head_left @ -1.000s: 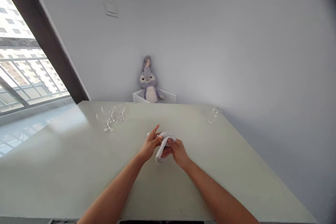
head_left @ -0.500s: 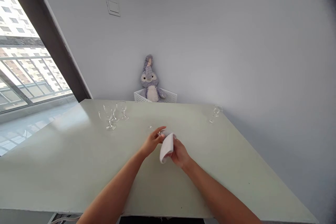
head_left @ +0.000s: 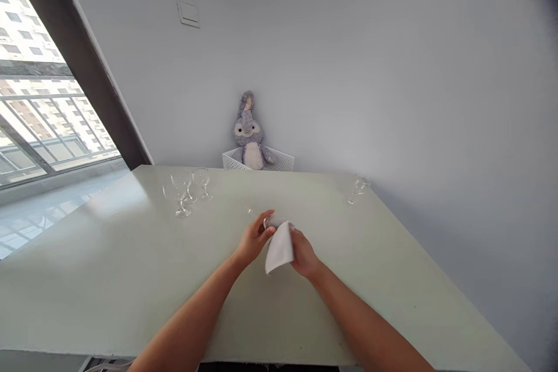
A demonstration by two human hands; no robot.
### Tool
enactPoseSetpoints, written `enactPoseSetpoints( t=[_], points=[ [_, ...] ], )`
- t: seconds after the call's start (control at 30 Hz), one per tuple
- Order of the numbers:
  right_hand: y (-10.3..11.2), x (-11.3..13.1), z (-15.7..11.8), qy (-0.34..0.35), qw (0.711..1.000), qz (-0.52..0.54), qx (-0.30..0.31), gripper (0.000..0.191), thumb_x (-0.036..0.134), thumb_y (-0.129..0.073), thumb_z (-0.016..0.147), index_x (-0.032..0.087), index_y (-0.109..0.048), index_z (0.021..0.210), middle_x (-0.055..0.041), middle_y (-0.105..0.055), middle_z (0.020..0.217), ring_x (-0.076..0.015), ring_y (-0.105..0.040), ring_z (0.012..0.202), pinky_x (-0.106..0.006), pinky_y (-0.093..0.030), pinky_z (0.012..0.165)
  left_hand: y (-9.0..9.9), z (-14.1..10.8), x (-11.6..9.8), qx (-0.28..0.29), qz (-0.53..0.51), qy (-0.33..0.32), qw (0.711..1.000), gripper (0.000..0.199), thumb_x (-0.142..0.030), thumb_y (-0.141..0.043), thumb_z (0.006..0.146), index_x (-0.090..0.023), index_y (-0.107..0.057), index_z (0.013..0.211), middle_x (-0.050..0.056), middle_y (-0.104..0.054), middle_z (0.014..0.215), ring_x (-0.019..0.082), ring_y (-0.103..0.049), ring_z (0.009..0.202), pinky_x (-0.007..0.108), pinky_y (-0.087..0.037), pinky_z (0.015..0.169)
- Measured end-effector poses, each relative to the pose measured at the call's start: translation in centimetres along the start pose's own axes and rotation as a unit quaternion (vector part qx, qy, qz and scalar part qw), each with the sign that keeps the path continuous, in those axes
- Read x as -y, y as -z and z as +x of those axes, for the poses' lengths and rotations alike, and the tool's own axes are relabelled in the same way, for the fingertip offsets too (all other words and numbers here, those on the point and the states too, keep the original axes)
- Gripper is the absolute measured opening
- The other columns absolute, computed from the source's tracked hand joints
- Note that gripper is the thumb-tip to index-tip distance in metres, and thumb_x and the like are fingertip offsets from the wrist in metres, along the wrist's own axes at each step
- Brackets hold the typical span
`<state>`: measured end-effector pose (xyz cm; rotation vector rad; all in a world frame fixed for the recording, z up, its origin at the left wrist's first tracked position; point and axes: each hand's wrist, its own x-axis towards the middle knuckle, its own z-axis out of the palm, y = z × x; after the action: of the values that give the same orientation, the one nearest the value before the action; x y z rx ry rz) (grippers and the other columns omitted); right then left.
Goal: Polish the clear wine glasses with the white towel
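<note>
Fingers of my left hand (head_left: 254, 239) are wrapped round the bowl of a clear glass (head_left: 271, 221), tilted on its side above the table. My right hand (head_left: 304, 251) grips a white cloth (head_left: 280, 247), which hangs down between the hands and covers part of the glass. The glass's foot (head_left: 249, 210) shows faintly beyond my left fingers. Three stemmed glasses stand upright at the left: one in front (head_left: 182, 203), one behind it (head_left: 189, 186) and one to their right (head_left: 203, 181).
Another stemmed glass (head_left: 359, 188) stands near the right back edge of the pale table (head_left: 131, 279). Behind the table, a grey plush rabbit (head_left: 253, 142) sits in a white perforated basket (head_left: 284, 161) against the wall. A window is at the left.
The white cloth has swung and spread flatter, its lower end further right. My right hand has shifted slightly right and down; my left hand still holds the glass.
</note>
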<state>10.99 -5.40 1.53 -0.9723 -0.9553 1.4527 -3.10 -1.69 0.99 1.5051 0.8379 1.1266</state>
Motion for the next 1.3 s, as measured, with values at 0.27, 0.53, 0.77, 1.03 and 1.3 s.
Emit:
enactPoseSetpoints(
  t=[0.27,0.53,0.77,1.03,1.3],
  points=[
    [0.7,0.1,0.4,-0.008,0.999,0.046,0.019,0.038,0.055,-0.055,0.069,0.018,-0.062,0.072,-0.0026,-0.059,0.06,-0.0165,-0.054,0.056,-0.028,-0.043,0.053,-0.8,-0.6,-0.7,-0.001,-0.056,0.005,0.998,0.046,-0.043,-0.052,0.077,-0.023,-0.05,0.119,0.005,-0.059,0.096,0.017,-0.054,0.08,0.03,-0.042,0.076],
    [-0.1,-0.4,-0.4,0.04,0.993,-0.098,0.058,0.031,0.048,-0.058,0.071,0.018,-0.065,0.066,-0.002,-0.06,0.06,-0.0162,-0.054,0.058,-0.028,-0.043,0.059,0.5,-0.5,-0.9,-0.005,0.117,0.009,0.993,0.044,-0.042,-0.048,0.08,-0.024,-0.05,0.12,-0.002,-0.055,0.059,0.015,-0.05,0.056,0.026,-0.038,0.065],
    [3.2,0.1,1.9,0.046,0.973,-0.226,0.031,0.03,0.043,-0.056,0.073,0.017,-0.065,0.065,-0.0014,-0.061,0.056,-0.0167,-0.056,0.056,-0.028,-0.043,0.059,0.7,-0.1,-1.5,-0.091,0.087,-0.076,0.989,0.038,-0.027,-0.07,0.064,-0.026,-0.061,0.102,0.006,-0.063,0.09,0.024,-0.047,0.109,0.031,-0.026,0.099],
    [6.2,1.7,2.6,-0.035,0.974,-0.119,0.189,0.033,0.044,-0.067,0.065,0.011,-0.063,0.064,-0.001,-0.058,0.061,-0.0119,-0.051,0.058,-0.024,-0.039,0.056,2.3,0.2,-0.4,0.099,0.475,-0.105,0.868,0.028,-0.039,-0.045,0.083,-0.026,-0.059,0.103,0.003,-0.061,0.069,0.019,-0.054,0.072,0.031,-0.039,0.073],
    [7.1,2.8,2.9,0.156,0.944,-0.289,-0.016,0.038,0.049,-0.05,0.076,0.016,-0.066,0.08,-0.0051,-0.063,0.072,-0.0218,-0.056,0.074,-0.036,-0.041,0.072,3.9,0.8,-0.1,0.029,0.591,-0.004,0.806,0.032,-0.037,-0.039,0.086,-0.027,-0.056,0.11,0.002,-0.062,0.069,0.017,-0.056,0.068,0.024,-0.034,0.057]
  ],
)
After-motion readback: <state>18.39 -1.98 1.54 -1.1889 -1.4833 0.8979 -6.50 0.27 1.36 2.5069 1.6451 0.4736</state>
